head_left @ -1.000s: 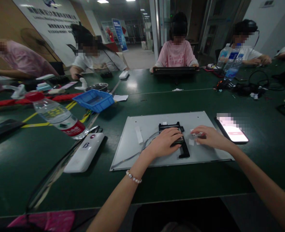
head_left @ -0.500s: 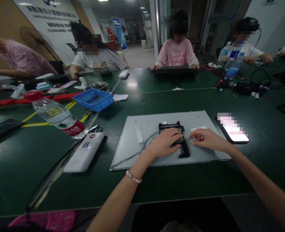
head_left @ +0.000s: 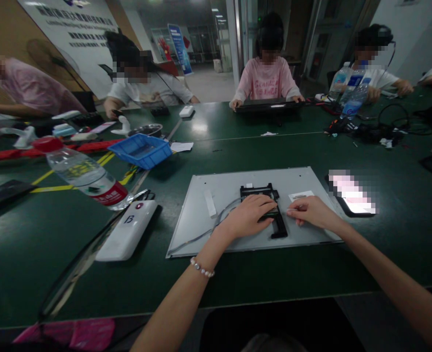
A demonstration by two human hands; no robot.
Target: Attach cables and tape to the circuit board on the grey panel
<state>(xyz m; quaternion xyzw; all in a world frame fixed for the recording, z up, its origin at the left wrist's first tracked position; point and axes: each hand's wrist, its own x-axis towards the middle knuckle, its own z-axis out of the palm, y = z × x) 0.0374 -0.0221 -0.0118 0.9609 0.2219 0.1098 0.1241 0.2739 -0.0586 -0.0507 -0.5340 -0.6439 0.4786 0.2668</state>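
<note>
A white flat panel [head_left: 186, 215] lies on the table before me, with a black plastic bracket [head_left: 280, 227] on it. My left hand [head_left: 248, 215] rests over the bracket, fingers bent around its middle. A small dark piece with a greenish edge shows between thumb and fingers; most of it is hidden. Grey wires [head_left: 197, 238] run from under this hand to the panel's lower left. Just right of the bracket, my right hand [head_left: 309, 212] is pinched low over the panel. Something thin and pale may be at its fingertips. A white label [head_left: 301, 195] lies behind it.
A phone [head_left: 353, 195] with a lit screen lies right of the panel. At left are a white power bank [head_left: 128, 230], a tilted water bottle [head_left: 87, 173] and a blue tray [head_left: 140, 151]. Co-workers sit across the green table [head_left: 238, 151], one holding a dark panel [head_left: 269, 106].
My right hand's fingers have closed into a pinch, and the hand has shifted slightly, uncovering more of the white label. My left hand stays on the bracket.
</note>
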